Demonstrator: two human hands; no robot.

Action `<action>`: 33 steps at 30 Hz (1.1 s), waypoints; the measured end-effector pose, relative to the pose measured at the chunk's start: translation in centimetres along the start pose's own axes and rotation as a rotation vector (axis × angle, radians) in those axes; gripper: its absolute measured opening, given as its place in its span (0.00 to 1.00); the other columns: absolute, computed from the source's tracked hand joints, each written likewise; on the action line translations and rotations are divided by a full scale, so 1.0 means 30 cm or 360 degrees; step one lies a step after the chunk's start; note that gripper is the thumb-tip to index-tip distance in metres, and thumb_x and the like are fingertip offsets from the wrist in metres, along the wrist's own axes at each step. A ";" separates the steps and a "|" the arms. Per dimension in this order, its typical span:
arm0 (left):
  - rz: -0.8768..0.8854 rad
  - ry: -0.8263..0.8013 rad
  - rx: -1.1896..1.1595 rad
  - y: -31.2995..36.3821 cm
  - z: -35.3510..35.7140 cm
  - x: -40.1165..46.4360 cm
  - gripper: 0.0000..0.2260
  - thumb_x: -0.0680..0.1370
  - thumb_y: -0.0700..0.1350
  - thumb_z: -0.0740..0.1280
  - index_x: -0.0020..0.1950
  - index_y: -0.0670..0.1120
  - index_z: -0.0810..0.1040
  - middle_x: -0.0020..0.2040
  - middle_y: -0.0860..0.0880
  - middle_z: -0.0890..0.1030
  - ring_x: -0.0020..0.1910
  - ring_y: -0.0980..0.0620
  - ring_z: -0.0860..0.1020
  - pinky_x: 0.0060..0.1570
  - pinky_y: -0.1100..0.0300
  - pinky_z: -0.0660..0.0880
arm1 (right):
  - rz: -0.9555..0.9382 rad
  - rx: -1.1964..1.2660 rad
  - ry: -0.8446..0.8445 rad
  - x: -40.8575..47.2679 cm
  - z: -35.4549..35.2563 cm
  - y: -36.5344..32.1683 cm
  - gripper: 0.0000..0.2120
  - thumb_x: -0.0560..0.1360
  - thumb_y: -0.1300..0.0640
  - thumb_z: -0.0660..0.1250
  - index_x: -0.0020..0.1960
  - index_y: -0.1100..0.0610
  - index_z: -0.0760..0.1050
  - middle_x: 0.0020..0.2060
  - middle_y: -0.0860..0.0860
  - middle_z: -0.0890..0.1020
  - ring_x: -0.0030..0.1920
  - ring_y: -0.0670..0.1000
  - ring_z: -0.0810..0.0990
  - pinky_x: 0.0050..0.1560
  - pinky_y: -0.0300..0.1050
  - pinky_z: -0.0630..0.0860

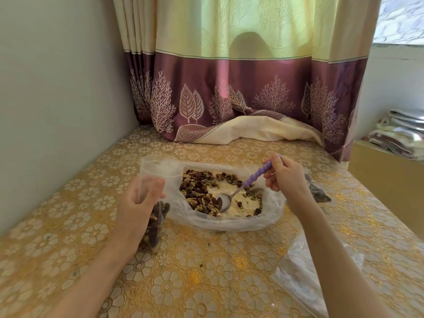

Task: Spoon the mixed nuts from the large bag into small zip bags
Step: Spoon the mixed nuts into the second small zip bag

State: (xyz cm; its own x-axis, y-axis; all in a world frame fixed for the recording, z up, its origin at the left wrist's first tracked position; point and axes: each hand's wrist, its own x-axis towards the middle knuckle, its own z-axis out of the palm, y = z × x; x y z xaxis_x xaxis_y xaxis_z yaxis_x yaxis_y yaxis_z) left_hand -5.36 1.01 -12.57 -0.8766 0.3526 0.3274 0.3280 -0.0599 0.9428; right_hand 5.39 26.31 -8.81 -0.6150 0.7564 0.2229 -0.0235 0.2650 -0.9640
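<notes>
Left hand [135, 200] gripped a small zip bag [153, 193] upright, left of the large bag [229, 216] on the tabletop [206, 271]. Right hand [285, 177] pinched the purple spoon [238, 190], bowl down among mixed nuts [199, 191] inside the large bag.

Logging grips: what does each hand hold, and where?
Left hand grips the small zip bag mid-height; right hand pinches the spoon by its purple handle.

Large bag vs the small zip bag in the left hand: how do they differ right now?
The large bag lies flat on the table, mouth spread wide; the small zip bag is held upright by the left hand. The large bag's nuts are spread out with bare patches; the small bag's sit piled at its bottom. Both are clear plastic.
</notes>
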 end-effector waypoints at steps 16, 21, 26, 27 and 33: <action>0.0009 -0.0018 0.0029 0.004 0.004 -0.001 0.15 0.64 0.69 0.66 0.43 0.63 0.76 0.39 0.50 0.81 0.28 0.53 0.80 0.26 0.64 0.74 | 0.0509 0.0236 -0.0075 -0.005 0.026 0.014 0.18 0.81 0.58 0.55 0.36 0.61 0.73 0.20 0.50 0.77 0.21 0.46 0.70 0.23 0.36 0.67; 0.0088 -0.0065 0.0220 -0.001 0.016 -0.006 0.09 0.69 0.65 0.67 0.42 0.63 0.76 0.42 0.48 0.80 0.36 0.55 0.79 0.35 0.64 0.73 | 0.0526 0.0315 0.0033 0.010 -0.002 0.025 0.17 0.81 0.59 0.55 0.36 0.60 0.74 0.21 0.49 0.77 0.21 0.45 0.70 0.28 0.37 0.67; 0.0047 -0.0139 0.0250 -0.003 0.019 -0.006 0.12 0.68 0.65 0.67 0.43 0.59 0.77 0.41 0.48 0.80 0.36 0.55 0.78 0.40 0.53 0.73 | 0.0501 0.0439 0.0135 0.019 -0.013 0.018 0.18 0.81 0.57 0.55 0.36 0.61 0.74 0.24 0.51 0.75 0.21 0.44 0.70 0.25 0.36 0.68; 0.0046 -0.0146 0.0256 -0.001 0.022 -0.008 0.12 0.68 0.65 0.67 0.43 0.58 0.77 0.40 0.48 0.80 0.33 0.58 0.77 0.38 0.54 0.72 | 0.0472 0.0485 0.0158 0.020 -0.016 0.010 0.19 0.81 0.57 0.55 0.35 0.61 0.74 0.23 0.51 0.75 0.21 0.44 0.69 0.24 0.36 0.67; 0.0028 -0.0173 0.0306 0.001 0.025 -0.010 0.15 0.68 0.63 0.64 0.46 0.55 0.77 0.40 0.50 0.80 0.32 0.60 0.77 0.36 0.61 0.69 | 0.0218 0.0719 0.0227 0.002 -0.009 -0.080 0.21 0.82 0.55 0.56 0.33 0.61 0.74 0.21 0.49 0.74 0.20 0.44 0.69 0.23 0.35 0.65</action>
State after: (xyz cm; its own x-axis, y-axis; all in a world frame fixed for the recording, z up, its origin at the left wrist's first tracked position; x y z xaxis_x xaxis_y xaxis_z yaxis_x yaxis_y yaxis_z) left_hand -4.83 1.61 -12.69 -0.8304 0.4522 0.3254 0.4134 0.1085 0.9041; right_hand 5.62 25.90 -6.44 -0.5229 0.8489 0.0771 -0.3092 -0.1046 -0.9452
